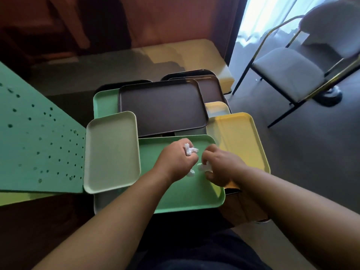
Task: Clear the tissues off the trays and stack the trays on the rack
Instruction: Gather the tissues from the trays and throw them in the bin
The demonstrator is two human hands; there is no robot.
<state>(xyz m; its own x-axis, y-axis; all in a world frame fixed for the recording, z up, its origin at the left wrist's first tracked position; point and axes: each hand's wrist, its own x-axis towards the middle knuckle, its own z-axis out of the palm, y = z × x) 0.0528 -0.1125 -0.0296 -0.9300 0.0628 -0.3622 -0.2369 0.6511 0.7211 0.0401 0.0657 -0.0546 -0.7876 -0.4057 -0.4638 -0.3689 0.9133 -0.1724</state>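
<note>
On the green tray, the loose tissue lies just under the right hand, fingers curling onto it, while the left hand clutches a wad.

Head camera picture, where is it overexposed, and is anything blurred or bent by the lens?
Head view: the daylit window at top right is blown out to white; the left wall is dim; the grey padded chair looks soft and smeared; the wide lens bows the straight edges of the dark brown rectangular plastic tray.
</note>
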